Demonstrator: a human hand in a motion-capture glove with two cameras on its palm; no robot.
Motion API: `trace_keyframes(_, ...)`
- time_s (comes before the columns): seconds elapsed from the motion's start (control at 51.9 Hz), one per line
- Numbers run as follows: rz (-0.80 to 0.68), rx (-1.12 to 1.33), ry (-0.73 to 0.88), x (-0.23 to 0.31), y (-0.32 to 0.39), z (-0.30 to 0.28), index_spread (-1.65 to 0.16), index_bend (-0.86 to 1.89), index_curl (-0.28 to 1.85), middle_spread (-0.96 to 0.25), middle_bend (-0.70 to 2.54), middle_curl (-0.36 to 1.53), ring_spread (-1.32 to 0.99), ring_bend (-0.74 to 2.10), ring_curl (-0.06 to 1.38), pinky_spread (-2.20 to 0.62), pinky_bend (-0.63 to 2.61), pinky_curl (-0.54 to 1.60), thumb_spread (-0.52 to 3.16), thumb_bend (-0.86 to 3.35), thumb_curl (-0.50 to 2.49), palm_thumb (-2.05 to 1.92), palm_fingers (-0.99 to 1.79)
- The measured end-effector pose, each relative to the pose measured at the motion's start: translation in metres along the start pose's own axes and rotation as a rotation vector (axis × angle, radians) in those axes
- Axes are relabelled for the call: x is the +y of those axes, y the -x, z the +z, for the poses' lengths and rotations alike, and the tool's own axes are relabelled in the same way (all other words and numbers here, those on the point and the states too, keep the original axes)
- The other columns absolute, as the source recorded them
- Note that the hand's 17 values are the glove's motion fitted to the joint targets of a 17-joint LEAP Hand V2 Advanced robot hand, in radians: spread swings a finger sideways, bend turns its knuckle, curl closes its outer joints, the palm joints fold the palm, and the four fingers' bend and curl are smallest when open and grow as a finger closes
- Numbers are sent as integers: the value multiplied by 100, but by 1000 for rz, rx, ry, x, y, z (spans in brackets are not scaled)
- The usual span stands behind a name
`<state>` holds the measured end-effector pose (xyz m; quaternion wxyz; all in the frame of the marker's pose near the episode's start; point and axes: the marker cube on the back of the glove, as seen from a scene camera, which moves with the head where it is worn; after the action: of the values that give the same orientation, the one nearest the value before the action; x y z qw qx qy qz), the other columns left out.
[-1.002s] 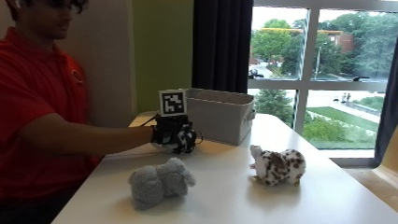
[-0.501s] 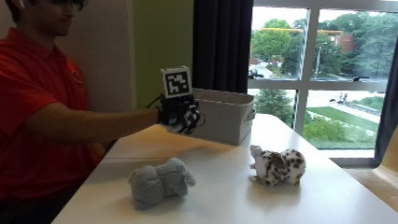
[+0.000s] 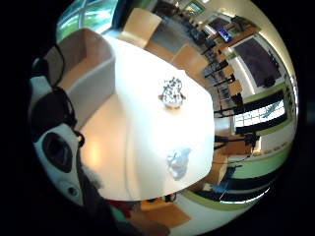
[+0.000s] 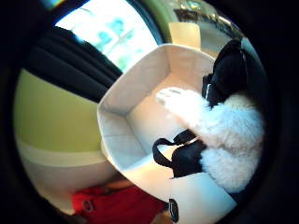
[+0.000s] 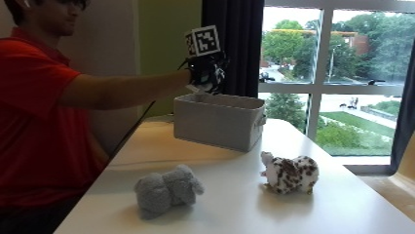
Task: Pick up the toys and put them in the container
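Holding a fluffy black-and-white plush toy [image 4: 224,135] in curled fingers above the grey fabric container [image 5: 219,119], the gloved right hand [image 5: 206,73] could release off-centre, bouncing it off the rim onto the table.

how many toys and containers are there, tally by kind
Plush toys: 3 (white fluffy plush toy held in the gloved right hand, grey plush elephant, brown-spotted white plush animal)
Grey fabric container: 1
Total: 4

Gloved right hand [image 5: 206,73] above container [image 5: 219,120]; two toys on table [image 5: 227,204]
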<state>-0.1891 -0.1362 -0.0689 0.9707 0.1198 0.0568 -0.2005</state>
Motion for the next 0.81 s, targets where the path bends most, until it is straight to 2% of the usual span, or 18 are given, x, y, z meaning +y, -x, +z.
trace_keyframes(0.289, -63, -11, -20, -58, 72, -30, -49, 42, 92, -36, 82, 67, -40, 112, 49, -49, 96, 44, 43, -1, 100, 58, 116)
trace_keyframes(0.52, -99, 26, -8, -71, 112, -13, -52, 35, 94, -37, 74, 67, -40, 111, 48, -49, 96, 44, 46, -1, 104, 55, 111)
trace_keyframes(0.636, -113, 49, 60, -71, 119, -2, -54, 28, 95, -40, 61, 64, -40, 103, 46, -49, 97, 44, 51, -2, 105, 51, 94)
trace_keyframes(0.751, -127, 27, 115, -68, 117, 1, -55, 9, 92, -39, 44, 58, -37, 98, 43, -46, 109, 46, 68, -2, 103, 44, 74)
trace_keyframes(0.809, -134, 8, 166, -65, 116, 3, -54, 7, 88, -37, 38, 56, -34, 92, 40, -40, 113, 47, 78, -4, 100, 36, 54)
